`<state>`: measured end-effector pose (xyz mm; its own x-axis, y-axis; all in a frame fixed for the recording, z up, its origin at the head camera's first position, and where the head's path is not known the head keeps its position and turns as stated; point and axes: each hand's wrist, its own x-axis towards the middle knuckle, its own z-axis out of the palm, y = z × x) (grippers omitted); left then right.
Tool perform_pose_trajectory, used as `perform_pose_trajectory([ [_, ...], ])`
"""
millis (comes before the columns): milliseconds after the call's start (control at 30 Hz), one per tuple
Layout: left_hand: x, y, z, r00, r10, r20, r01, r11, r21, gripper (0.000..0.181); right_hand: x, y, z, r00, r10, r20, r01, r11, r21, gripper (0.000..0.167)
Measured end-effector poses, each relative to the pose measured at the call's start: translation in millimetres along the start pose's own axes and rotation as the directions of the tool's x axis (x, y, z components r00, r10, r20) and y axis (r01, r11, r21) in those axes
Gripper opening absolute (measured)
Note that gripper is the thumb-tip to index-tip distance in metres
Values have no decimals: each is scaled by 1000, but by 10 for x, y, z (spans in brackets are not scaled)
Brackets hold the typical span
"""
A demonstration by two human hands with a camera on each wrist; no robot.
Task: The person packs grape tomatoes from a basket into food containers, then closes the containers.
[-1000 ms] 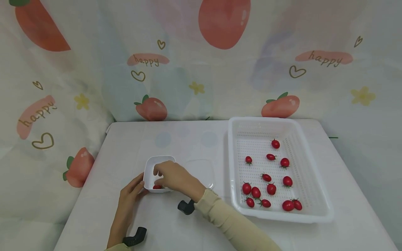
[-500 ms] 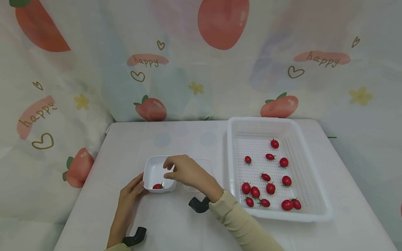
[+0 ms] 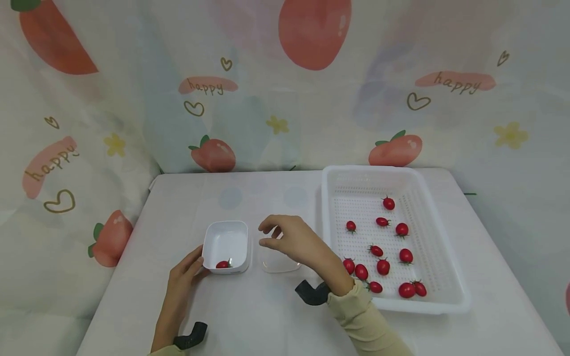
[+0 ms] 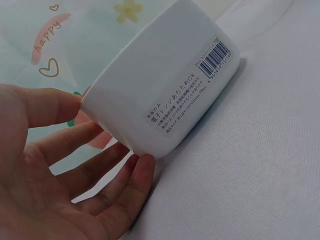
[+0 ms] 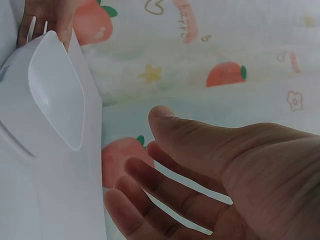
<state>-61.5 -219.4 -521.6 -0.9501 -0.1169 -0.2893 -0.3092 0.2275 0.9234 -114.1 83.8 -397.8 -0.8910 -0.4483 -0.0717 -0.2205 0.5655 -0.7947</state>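
Note:
A small white square bowl [image 3: 226, 240] stands on the left part of the table, with one red cherry tomato [image 3: 223, 264] at its near inner side. My left hand [image 3: 181, 277] touches the bowl's left side; in the left wrist view the fingertips [image 4: 145, 162] rest against the printed wall [image 4: 170, 80], fingers extended. Between bowl and basket, my right hand [image 3: 294, 240] hovers above a clear lid [image 3: 280, 264], holding nothing. In the right wrist view its fingers [image 5: 165, 185] are loosely bent and spread apart from the thumb.
A large white perforated basket [image 3: 445, 257] stands on the right of the table with several cherry tomatoes [image 3: 383, 267] spread over its floor. The right forearm passes over its near left corner. A patterned cloth [image 3: 262, 118] hangs behind the table.
My right hand has moved right, out from over the bowl to above the clear lid, leaving the tomato in the bowl in full view. My left hand has stayed at the bowl.

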Motion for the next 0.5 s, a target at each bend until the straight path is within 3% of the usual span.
perform_pose_trajectory([
  [500, -8, 1, 6, 1000, 3, -1, -3, 1000, 3, 48, -298, 316, -386, 991, 101, -89, -97, 994, 46, 24],
])
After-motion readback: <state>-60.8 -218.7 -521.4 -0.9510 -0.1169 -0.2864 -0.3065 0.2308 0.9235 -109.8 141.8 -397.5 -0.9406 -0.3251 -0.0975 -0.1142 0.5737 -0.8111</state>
